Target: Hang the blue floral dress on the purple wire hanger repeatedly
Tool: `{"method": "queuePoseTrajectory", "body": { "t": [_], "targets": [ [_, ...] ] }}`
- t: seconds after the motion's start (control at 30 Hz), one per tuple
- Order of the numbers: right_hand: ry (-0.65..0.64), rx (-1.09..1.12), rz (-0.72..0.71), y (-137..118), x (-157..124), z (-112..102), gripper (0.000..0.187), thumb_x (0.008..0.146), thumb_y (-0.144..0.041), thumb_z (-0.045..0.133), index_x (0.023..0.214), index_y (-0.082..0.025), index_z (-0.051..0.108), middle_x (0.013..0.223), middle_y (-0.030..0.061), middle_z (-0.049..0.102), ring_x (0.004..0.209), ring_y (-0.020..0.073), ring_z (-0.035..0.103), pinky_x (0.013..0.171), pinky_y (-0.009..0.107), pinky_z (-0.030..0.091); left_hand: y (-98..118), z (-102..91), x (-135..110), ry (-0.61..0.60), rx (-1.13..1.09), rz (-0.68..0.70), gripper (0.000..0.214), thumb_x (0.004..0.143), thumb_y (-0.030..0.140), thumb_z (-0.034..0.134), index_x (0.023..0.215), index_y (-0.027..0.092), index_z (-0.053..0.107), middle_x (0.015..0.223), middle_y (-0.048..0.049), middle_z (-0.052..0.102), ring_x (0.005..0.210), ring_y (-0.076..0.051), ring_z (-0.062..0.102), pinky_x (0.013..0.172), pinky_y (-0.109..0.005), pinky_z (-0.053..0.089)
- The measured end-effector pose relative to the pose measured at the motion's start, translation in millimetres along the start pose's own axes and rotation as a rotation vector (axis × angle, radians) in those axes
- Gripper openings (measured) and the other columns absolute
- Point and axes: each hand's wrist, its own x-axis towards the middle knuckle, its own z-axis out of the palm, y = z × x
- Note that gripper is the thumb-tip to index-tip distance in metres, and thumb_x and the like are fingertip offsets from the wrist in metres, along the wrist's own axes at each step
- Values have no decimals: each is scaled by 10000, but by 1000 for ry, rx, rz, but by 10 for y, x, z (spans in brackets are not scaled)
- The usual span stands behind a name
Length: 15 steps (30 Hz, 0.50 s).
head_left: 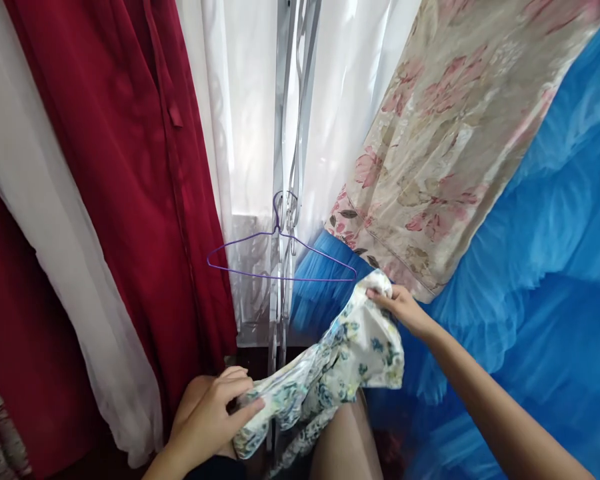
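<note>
A white garment with blue, green and yellow flowers (pixel 330 360) stretches between my two hands above my lap. My right hand (pixel 403 310) pinches its upper right end between thumb and fingers. At the lower left, my left hand (pixel 225 407) grips the other end, its thumb lying over the cloth. A narrow strip of the same fabric dangles below. Just beyond the garment, a purple wire hanger (pixel 290 277) hangs bare on a metal stand, its right tip close to the raised end of the cloth.
The metal stand (pixel 283 100) rises in the middle before white curtains (pixel 250 87). Red cloth (pixel 115 133) and a sheer white length (pixel 65 253) hang on the left. On the right are a beige floral curtain (pixel 445 147) and blue tulle (pixel 540 280).
</note>
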Motion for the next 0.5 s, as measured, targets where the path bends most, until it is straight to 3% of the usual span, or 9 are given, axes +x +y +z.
{"method": "queuePoseTrajectory", "body": {
  "t": [0.07, 0.13, 0.27, 0.4, 0.5],
  "targets": [
    [117, 74, -72, -128, 352, 6, 437, 631, -544, 877, 710, -156, 690, 631, 18, 628, 549, 133, 506, 511, 252, 388, 216, 1, 70, -38, 25, 94, 329, 920, 367, 640, 648, 211, 543, 721, -27, 573, 826, -218, 588, 806, -312, 480],
    [133, 121, -110, -272, 671, 125, 448, 618, -547, 878, 739, -160, 688, 636, 7, 631, 554, 129, 516, 512, 244, 388, 406, -5, 132, -37, -5, 176, 301, 956, 349, 584, 693, 213, 531, 743, -39, 562, 857, -229, 573, 853, -340, 479],
    [-80, 134, -35, -498, 1076, 509, 449, 603, -522, 884, 726, -138, 687, 611, 9, 646, 522, 114, 528, 494, 232, 375, 561, -123, 157, -25, -89, 212, 280, 1011, 302, 439, 763, 210, 530, 793, -61, 562, 875, -238, 548, 930, -390, 458],
    [-380, 106, 102, -584, 1083, 695, 435, 626, -506, 881, 646, -134, 656, 550, 8, 621, 450, 98, 505, 446, 223, 351, 296, -413, 89, 56, -28, 129, 314, 999, 241, 346, 782, 205, 570, 809, -68, 588, 869, -236, 553, 899, -376, 454],
    [-366, 202, 116, -584, 922, 656, 425, 654, -503, 869, 638, -145, 640, 522, -17, 589, 418, 88, 482, 434, 219, 354, -112, -654, 118, 80, 126, 58, 271, 914, 189, 414, 774, 207, 645, 853, -73, 649, 886, -245, 576, 871, -366, 452]
  ]
}}
